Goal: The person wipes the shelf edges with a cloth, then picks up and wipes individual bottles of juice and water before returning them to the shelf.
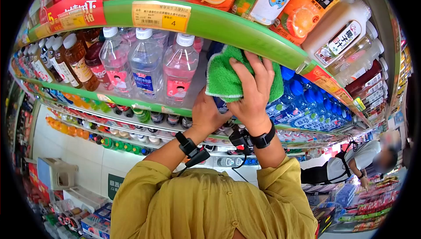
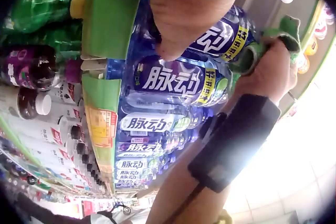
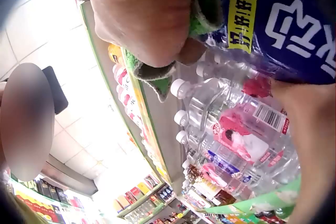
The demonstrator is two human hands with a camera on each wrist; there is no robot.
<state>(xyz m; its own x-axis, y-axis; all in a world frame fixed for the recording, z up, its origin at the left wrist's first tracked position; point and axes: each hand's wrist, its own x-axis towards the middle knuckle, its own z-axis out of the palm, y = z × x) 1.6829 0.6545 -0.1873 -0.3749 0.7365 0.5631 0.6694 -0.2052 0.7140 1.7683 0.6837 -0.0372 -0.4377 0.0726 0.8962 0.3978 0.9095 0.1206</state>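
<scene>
The upper shelf [image 1: 228,25] is faced in green, and price labels [image 1: 161,17] are fixed along its front edge. Below the left end of the lower shelf [image 1: 147,106], a floor [image 1: 93,156] of pale tiles is seen, marked by a dark green panel [image 1: 115,184]. Overhead, a panelled ceiling [image 3: 37,16] is brightly lit above distant shelving [image 3: 140,204].
</scene>
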